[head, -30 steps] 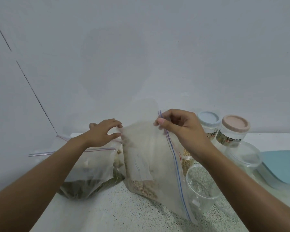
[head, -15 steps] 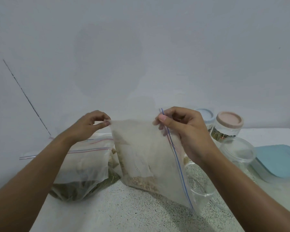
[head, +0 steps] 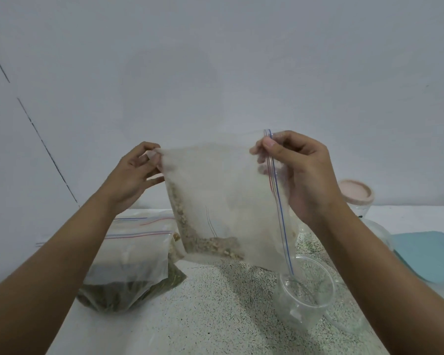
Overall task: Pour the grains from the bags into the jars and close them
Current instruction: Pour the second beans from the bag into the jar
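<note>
A clear zip bag (head: 226,201) with a little tan grain in its lower corner hangs in the air above the speckled counter (head: 210,311). My left hand (head: 132,175) pinches its upper left corner. My right hand (head: 297,170) pinches the zip edge, which runs down the bag's right side toward an open clear jar (head: 305,290) standing on the counter just below. A second bag of green grain (head: 128,278) lies at the left.
A jar with a pink lid (head: 356,194) stands behind my right wrist. A pale blue lid or tray (head: 431,254) lies at the right edge. More zip bags (head: 144,224) are piled behind the green one. A plain wall rises behind the counter.
Both hands have lifted the tan-grain bag off the counter and turned it, so the zip edge now hangs over the open jar. The blue-lidded jar has gone out of sight behind my right hand.
</note>
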The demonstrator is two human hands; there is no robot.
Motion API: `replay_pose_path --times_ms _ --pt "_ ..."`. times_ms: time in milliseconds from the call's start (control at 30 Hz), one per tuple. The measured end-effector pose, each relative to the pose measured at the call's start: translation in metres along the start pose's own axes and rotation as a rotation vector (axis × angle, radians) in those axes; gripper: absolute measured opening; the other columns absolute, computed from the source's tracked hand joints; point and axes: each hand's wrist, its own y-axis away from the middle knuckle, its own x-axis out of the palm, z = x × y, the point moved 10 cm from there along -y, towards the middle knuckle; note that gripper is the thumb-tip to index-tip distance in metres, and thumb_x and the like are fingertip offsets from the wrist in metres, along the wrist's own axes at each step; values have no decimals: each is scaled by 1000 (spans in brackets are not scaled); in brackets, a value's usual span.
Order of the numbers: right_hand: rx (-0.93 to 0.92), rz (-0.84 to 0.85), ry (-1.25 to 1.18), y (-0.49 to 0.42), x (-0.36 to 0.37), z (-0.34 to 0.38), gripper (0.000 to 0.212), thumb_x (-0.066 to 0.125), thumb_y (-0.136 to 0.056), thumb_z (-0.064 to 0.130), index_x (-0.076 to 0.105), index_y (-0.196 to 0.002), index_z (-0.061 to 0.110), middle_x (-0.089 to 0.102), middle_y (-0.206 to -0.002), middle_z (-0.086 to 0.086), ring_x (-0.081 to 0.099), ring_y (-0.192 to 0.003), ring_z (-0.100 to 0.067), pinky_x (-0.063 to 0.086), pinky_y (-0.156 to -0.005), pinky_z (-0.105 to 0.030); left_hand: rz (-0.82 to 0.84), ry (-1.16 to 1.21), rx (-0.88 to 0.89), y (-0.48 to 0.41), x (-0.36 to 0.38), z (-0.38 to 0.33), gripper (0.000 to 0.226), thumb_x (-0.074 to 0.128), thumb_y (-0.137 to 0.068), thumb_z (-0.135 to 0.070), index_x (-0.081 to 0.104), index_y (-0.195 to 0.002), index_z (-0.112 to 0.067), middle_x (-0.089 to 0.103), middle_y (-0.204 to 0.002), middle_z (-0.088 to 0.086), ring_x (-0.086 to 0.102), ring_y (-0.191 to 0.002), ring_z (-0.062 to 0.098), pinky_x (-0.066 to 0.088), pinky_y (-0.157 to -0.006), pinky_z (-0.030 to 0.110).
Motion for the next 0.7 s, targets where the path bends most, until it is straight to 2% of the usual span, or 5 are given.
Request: replay_pose_path --times_ms 200,300,367,533,700 --pt "-28 -18 -5 -2 -3 14 15 63 -95 4 68 -81 6 72 -83 -11 59 -76 -20 49 -65 -29 -174 276 5 -11 -5 -8 15 62 -94 -9 66 -108 -12 70 -93 4 68 -81 14 60 -86 31" --pt "-43 -32 -7 1 -11 21 15 64 -95 4 68 -81 7 72 -85 -11 60 -78 -21 48 -67 -29 -257 379 -71 -11 -5 -1 12 70 -81 -9 79 -88 -5 72 -90 7 73 -79 13 59 -79 24" --pt "-63 -41 -4 4 -17 26 15 63 -95 3 68 -81 7 72 -84 -11 60 -77 -21 49 -67 -29 -263 402 -90 -10 1 -1 10 71 -79 -8 80 -77 -7 75 -86 6 75 -80 14 60 -78 24" --pt "-116 -71 -20 12 -35 39 21 65 -92 3 73 -75 13 72 -82 -12 60 -75 -23 48 -66 -30 -251 479 -30 -5 17 -15 7 69 -82 -10 73 -86 -6 74 -83 4 75 -81 16 61 -86 28" --pt "-125 -99 -43 19 -50 44 9 64 -89 2 69 -81 2 72 -79 -13 60 -75 -26 47 -66 -30 -224 417 44 2 28 -32 18 63 -92 -7 78 -83 -8 75 -80 4 76 -86 22 61 -82 30"
